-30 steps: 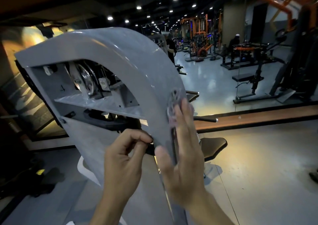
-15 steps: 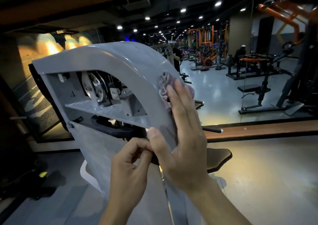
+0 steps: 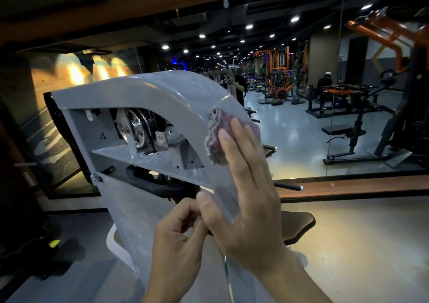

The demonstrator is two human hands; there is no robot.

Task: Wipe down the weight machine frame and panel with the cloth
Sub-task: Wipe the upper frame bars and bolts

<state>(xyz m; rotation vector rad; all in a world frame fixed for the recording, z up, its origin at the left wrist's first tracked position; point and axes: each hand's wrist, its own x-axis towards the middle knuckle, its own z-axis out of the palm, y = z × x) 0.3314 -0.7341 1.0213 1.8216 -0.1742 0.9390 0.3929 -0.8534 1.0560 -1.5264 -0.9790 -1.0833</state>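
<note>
Right hand: right hand (image 3: 246, 200) lies flat, fingers straight and together, pressing the cloth (image 3: 216, 135) against the curved face of the frame (image 3: 162, 89); thumb reaches over the frame's inner edge.
Left hand: left hand (image 3: 178, 240) sits just left of the right hand, fingers curled at the frame's lower inner edge, touching the right thumb. Whether it grips the edge or only rests there cannot be told.
Cloth position: upper right of the frame's arc, half covered by the fingertips, its frayed edge showing above and to the left of them.
Cloth handling: judged light, soft and limp; it bunches readily. Hold it under a flat palm and spread fingers, not by a corner, so it stays down on the curve.
Frame handling: painted metal, judged stiff, fixed and smooth; the cloth should slide easily, so pressure is needed for contact.
Panel: panel (image 3: 130, 210) is the flat grey sheet below the arc, left of both hands.
Opening: pulley (image 3: 137, 128) and brackets sit inside the cut-out, apart from the cloth.
Caution: edges of the cut-out may snag the cloth's loose threads.
Surroundings: seat pad (image 3: 299, 226) shows behind the right hand; other gym machines stand well apart.
</note>
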